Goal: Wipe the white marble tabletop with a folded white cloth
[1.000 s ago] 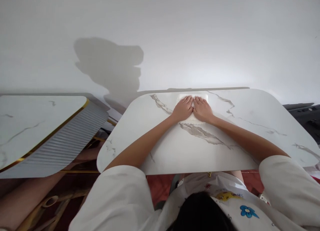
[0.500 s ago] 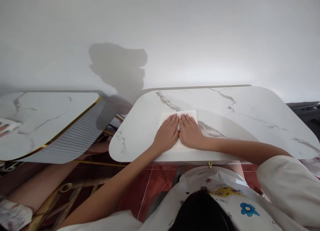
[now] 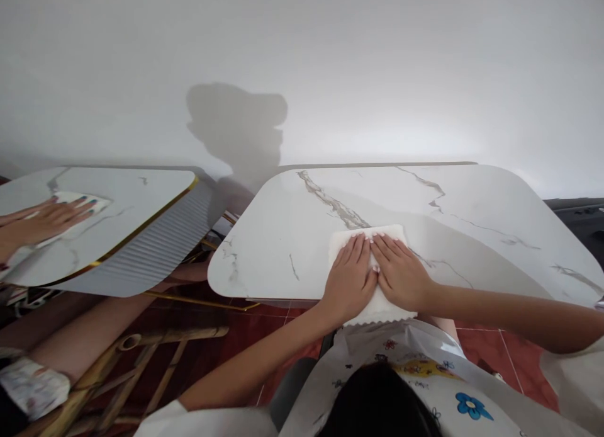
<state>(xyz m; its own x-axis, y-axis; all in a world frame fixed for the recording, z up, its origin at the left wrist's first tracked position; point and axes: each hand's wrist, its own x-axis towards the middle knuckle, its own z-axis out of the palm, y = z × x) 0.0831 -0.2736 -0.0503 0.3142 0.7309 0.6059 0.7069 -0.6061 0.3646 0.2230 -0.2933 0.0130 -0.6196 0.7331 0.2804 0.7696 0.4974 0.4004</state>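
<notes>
Both your hands lie flat and side by side, fingers pointing to the far side, on a white cloth: your left hand and your right hand, thumbs close together. The cloth rests on the marble-patterned table before you, its scalloped near edge reaching past the tabletop's near edge. At left, another person's hand (nails painted dark) spreads over a second cloth on a gold-trimmed table. A shadow falls on the far wall.

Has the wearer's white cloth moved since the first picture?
Yes: against the marbled tabletop, the cloth went from beside the far edge to the near edge.
</notes>
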